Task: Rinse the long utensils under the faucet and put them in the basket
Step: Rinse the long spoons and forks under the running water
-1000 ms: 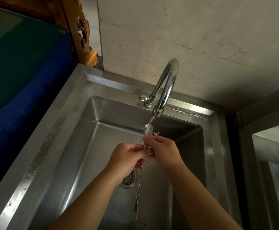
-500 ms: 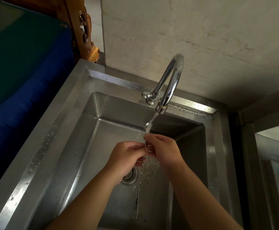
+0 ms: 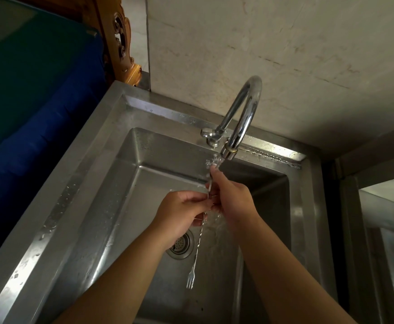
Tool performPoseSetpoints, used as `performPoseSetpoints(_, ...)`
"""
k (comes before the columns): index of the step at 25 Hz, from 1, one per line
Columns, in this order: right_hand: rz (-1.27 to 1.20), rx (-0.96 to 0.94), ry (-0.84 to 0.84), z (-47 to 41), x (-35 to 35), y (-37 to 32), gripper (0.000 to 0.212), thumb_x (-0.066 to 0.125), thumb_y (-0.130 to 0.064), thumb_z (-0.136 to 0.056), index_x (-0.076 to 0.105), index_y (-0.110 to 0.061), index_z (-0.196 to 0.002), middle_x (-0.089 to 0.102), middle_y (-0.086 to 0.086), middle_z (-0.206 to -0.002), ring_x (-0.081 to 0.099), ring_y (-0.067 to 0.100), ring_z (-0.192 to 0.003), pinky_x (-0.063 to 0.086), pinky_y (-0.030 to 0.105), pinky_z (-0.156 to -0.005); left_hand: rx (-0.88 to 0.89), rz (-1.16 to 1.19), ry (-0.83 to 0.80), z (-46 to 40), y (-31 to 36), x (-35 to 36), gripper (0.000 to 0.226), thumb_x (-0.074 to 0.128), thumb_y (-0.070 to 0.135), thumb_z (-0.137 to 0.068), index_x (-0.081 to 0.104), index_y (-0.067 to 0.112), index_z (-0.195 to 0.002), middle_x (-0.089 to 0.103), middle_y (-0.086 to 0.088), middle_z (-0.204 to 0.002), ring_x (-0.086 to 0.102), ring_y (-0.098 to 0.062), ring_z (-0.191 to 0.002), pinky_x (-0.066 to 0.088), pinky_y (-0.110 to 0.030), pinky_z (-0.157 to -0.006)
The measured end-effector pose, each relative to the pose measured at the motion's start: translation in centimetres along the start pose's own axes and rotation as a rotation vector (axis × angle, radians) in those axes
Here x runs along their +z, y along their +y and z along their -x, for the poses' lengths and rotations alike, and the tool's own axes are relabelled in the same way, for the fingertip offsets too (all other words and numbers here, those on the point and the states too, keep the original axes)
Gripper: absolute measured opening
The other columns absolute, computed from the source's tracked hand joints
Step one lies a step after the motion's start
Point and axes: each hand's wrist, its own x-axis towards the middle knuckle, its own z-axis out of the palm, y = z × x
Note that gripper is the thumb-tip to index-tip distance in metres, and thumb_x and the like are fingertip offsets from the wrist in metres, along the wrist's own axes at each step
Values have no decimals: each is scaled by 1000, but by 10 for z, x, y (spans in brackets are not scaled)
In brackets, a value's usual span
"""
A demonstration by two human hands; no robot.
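A long thin metal utensil [image 3: 198, 246] with a twisted stem hangs nearly upright over the sink, small fork prongs at its lower end. Its top end sits in the water running from the curved chrome faucet [image 3: 242, 113]. My left hand [image 3: 182, 213] pinches the stem at its middle. My right hand [image 3: 231, 197] grips the stem just above, fingers reaching up to the wet top end. Water splashes around my right fingers. No basket is in view.
The steel sink [image 3: 111, 146] has a wide wet rim on the left and a round drain strainer [image 3: 182, 245] under my left wrist. A blue-green surface [image 3: 27, 90] lies to the left, a carved wooden post [image 3: 121, 43] behind it, a metal frame [image 3: 373, 206] to the right.
My right hand has slid up the stem toward the spout while the left keeps its hold. The utensil's top end has risen closer to the faucet mouth.
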Motion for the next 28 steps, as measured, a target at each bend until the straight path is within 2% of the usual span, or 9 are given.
performPoseSetpoints(4, 0, 16, 14, -2, 0, -2, 58, 68, -62, -84, 78, -5, -82, 65, 5, -66, 61, 16, -58, 51, 29, -55, 19, -3, -9, 0, 2, 1, 10, 80, 21, -89, 86, 29, -87, 84, -7, -86, 72, -9, -65, 58, -23, -61)
performPoseSetpoints(6, -10, -5, -32, -1, -1, 0, 52, 67, -51, -91, 76, 0, -93, 64, 6, -70, 61, 14, -58, 52, 26, -55, 27, -12, 7, -1, 1, 0, 14, 80, 19, -89, 86, 32, -85, 84, -3, -83, 72, -9, -64, 58, -22, -60)
performPoseSetpoints(9, -61, -35, -137, 2, -3, 7, 27, 65, -21, -97, 73, 4, -104, 62, 13, -80, 61, 17, -66, 54, 28, -63, 25, -23, 60, -2, -2, -1, 12, 83, 23, -86, 85, 34, -84, 83, 1, -78, 72, -7, -63, 58, -22, -60)
performPoseSetpoints(12, -109, -52, -149, 4, -4, 13, 13, 65, -6, -95, 75, -4, -103, 65, 12, -82, 63, 19, -73, 57, 32, -75, 11, -17, 105, -4, -8, -2, 6, 88, 24, -80, 85, 27, -84, 82, 0, -74, 70, -7, -61, 57, -22, -58)
performPoseSetpoints(14, -116, -64, -139, 5, -5, 17, 13, 66, -5, -94, 76, -7, -101, 67, 9, -78, 63, 19, -73, 57, 35, -78, 10, -29, 124, -4, -11, -2, 7, 89, 24, -78, 84, 25, -82, 80, 1, -71, 68, -5, -58, 55, -21, -55)
performPoseSetpoints(17, -127, -86, -137, 4, -6, 21, 12, 66, -4, -93, 76, -9, -95, 67, 2, -66, 62, 13, -64, 56, 30, -69, 15, -48, 136, -6, -12, 1, 10, 90, 22, -77, 81, 23, -80, 78, 2, -68, 65, -4, -54, 52, -18, -51)
performPoseSetpoints(23, -183, -144, -170, 3, -7, 21, 11, 66, -1, -92, 73, -9, -89, 71, 9, -75, 68, 14, -66, 57, 27, -66, 68, -114, 155, -7, -12, 0, 13, 90, 28, -71, 81, 28, -81, 75, 9, -66, 67, -2, -58, 55, -21, -56)
performPoseSetpoints(26, -169, -166, -186, 2, -8, 23, 11, 67, -2, -92, 74, -9, -91, 73, 9, -81, 71, 17, -72, 58, 30, -71, 80, -134, 181, -7, -14, -1, 12, 90, 27, -73, 81, 27, -81, 76, 6, -70, 68, -6, -62, 58, -30, -63)
performPoseSetpoints(28, -169, -162, -191, 2, -9, 25, 12, 68, -2, -92, 76, -11, -90, 76, 8, -86, 73, 21, -80, 59, 34, -76, 80, -130, 197, -8, -15, -2, 12, 91, 24, -74, 81, 24, -80, 76, 7, -68, 66, -7, -59, 56, -30, -60)
